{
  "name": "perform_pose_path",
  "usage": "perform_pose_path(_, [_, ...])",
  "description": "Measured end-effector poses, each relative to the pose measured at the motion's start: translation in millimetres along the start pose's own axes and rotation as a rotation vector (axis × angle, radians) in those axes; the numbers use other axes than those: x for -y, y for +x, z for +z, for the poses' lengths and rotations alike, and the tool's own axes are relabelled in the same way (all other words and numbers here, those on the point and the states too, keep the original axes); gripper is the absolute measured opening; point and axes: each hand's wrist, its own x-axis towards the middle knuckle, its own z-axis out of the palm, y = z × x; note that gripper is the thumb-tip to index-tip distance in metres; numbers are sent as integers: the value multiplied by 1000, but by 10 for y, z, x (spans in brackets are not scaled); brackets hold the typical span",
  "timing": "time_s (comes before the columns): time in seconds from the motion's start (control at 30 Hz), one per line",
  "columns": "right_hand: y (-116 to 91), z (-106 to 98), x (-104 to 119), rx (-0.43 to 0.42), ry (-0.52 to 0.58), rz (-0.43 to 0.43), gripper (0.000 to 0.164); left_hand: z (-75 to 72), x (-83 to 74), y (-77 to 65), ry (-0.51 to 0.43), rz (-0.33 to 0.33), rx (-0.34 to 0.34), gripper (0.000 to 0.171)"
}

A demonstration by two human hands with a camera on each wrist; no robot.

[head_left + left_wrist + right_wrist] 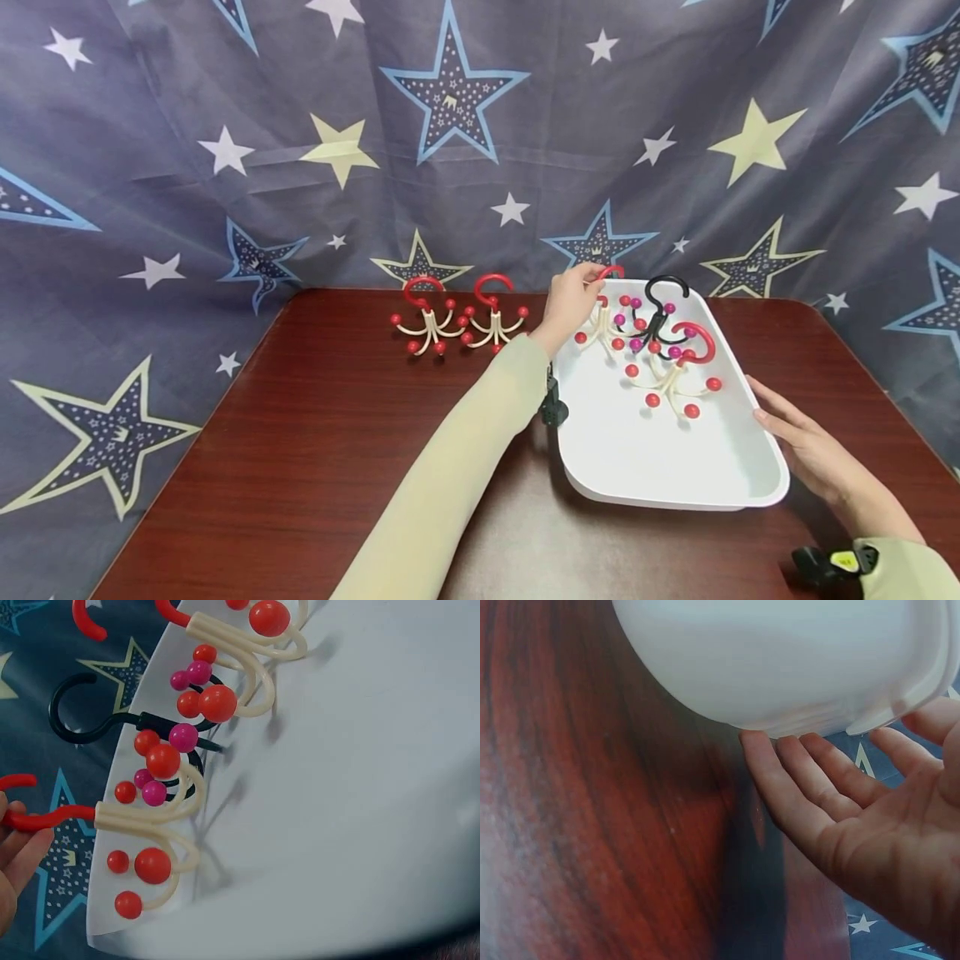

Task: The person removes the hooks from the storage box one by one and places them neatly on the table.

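Observation:
My left hand [572, 302] pinches the red curved top of a cream multi-armed hanging hook [135, 816] with red ball tips. That hook hangs down inside the back left corner of a white tray [645, 467]. Beside it in the tray are a black hook [657, 323] with magenta balls and another red-and-cream hook [670, 383], nearer the front. On the tray's right side, my right hand [813, 454] touches the outer wall with extended fingertips [759, 746]. Its thumb lies by the rim in the right wrist view.
Two more red-and-cream hooks, one [429, 323] left of the other [495, 323], stand at the back of the brown table [300, 467]. A star-patterned cloth [270, 108] hangs behind the table's back edge.

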Motion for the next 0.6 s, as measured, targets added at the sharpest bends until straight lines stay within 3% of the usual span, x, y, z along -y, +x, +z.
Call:
perform_pose_path(0.33, [2,8,2,-2,-28,6,56,-163,-118,-36,1,23,9,24])
perform_pose_path(0.6, [1,-1,3,-4,-23,7,56,-380,-183,-29,-86,103,12,25])
